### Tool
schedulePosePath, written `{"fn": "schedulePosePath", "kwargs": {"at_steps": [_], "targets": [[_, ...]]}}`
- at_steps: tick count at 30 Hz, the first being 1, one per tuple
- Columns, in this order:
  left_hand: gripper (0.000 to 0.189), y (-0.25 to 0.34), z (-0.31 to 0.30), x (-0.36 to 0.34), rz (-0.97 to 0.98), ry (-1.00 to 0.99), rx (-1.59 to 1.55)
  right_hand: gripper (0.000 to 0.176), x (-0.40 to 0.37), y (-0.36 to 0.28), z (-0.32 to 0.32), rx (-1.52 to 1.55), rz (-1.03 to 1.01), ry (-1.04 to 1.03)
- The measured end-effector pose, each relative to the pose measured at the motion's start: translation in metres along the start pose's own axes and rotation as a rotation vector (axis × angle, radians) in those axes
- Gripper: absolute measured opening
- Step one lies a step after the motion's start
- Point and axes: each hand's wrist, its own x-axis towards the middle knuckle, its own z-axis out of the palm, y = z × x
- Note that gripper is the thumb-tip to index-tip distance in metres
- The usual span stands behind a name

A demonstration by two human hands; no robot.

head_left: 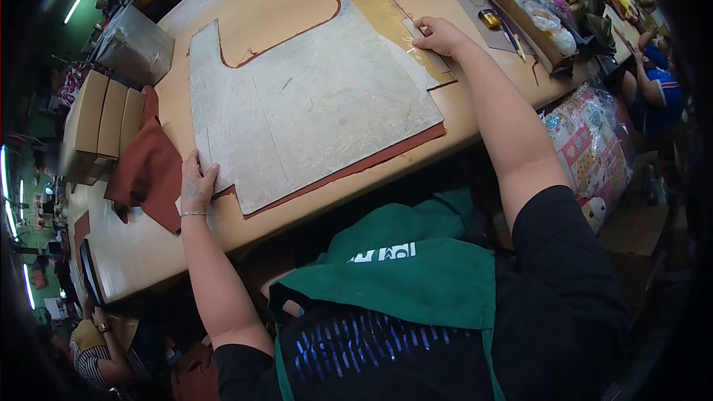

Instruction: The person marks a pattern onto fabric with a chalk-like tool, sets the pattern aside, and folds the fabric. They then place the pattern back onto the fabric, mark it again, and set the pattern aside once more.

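Head view: the pattern (319, 96) lies flat on the table (297, 208), over rust cloth (371, 167) that peeks out along its near edge. And there's the left hand (198, 182), thumb spread from the fingers, pressing the pattern's left edge. Over on the right, the right hand (440, 36) pinches the yellow strip (382, 11), fingers drawn narrow, at the pattern's far right side.

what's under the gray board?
Red-brown fabric shows along the near edge of the gray board and thinly around its curved cutout; everything under the middle is covered.
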Motion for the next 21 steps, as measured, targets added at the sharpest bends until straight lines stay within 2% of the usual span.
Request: {"fn": "schedulePosePath", "kwargs": {"at_steps": [4, 7, 9, 10, 11, 12, 15, 21], "targets": [[0.061, -0.001, 0.0, 0.002, -0.011, -0.002, -0.008, 0.049, 0.004, 0.004, -0.001, -0.05, -0.008, 0.014], [0.061, -0.005, 0.001, 0.007, 0.155, 0.026, 0.214, 0.05, 0.009, 0.013, 0.002, -0.055, -0.049, 0.0], [0.052, 0.004, -0.002, 0.006, 0.172, 0.043, 0.238, 0.053, 0.011, 0.016, -0.001, -0.121, -0.066, -0.029], [0.047, 0.002, -0.002, 0.008, 0.161, 0.027, 0.262, 0.052, 0.009, 0.015, -0.001, -0.181, -0.135, 0.023], [0.045, 0.001, -0.002, 0.007, 0.132, 0.007, 0.183, 0.049, 0.012, 0.016, -0.001, -0.19, -0.143, 0.006], [0.046, 0.007, -0.004, 0.004, 0.082, 0.001, 0.234, 0.046, 0.01, 0.01, -0.004, -0.147, -0.089, -0.071], [0.053, -0.004, 0.002, -0.001, 0.118, 0.14, 0.001, 0.044, 0.019, 0.025, 0.0, -0.025, -0.113, -0.109], [0.057, -0.003, -0.005, 0.004, 0.091, 0.015, -0.006, 0.043, 0.013, 0.019, 0.001, -0.048, -0.061, -0.062]]}}
